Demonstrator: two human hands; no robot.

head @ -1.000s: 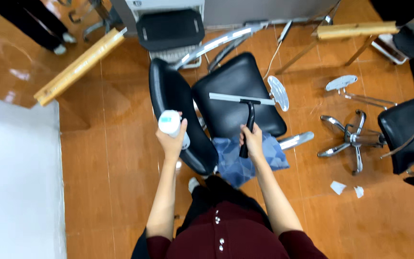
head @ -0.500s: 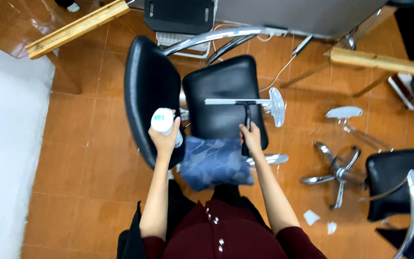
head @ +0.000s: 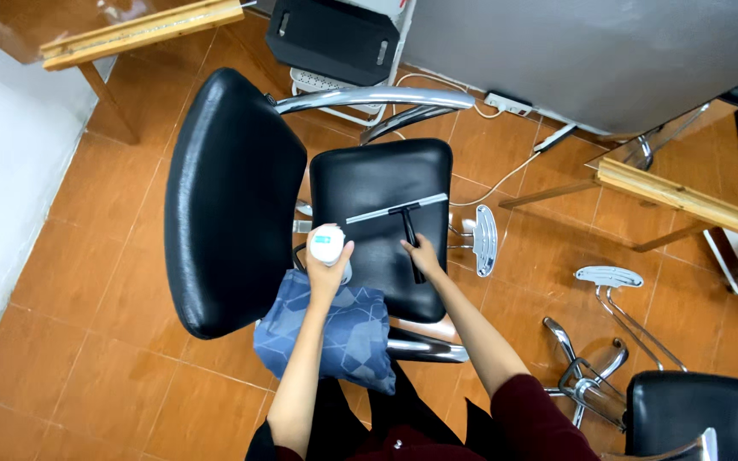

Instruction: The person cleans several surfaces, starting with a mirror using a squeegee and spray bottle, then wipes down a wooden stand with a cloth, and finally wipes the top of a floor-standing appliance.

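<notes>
Left hand (head: pixel 325 271) grips a white spray bottle (head: pixel 327 245), contents hidden; right hand (head: pixel 424 253) clasps a squeegee (head: pixel 405 220) on the black seat (head: pixel 369 183).

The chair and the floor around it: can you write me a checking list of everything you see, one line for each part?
Surface: black chair seat, shiny; orange tiled floor beneath.
Job's things: squeegee lying on the seat; white bottle; blue patterned cloth draped over the seat's front edge.
Clutter: chrome chair base and footrest lying loose on the floor.
Hands: left hand grips the bottle; right hand holds the squeegee handle.
Cables: white cord running to a power strip.
Surroundings: black backrest, wooden bench, grey panel, white wall.
</notes>
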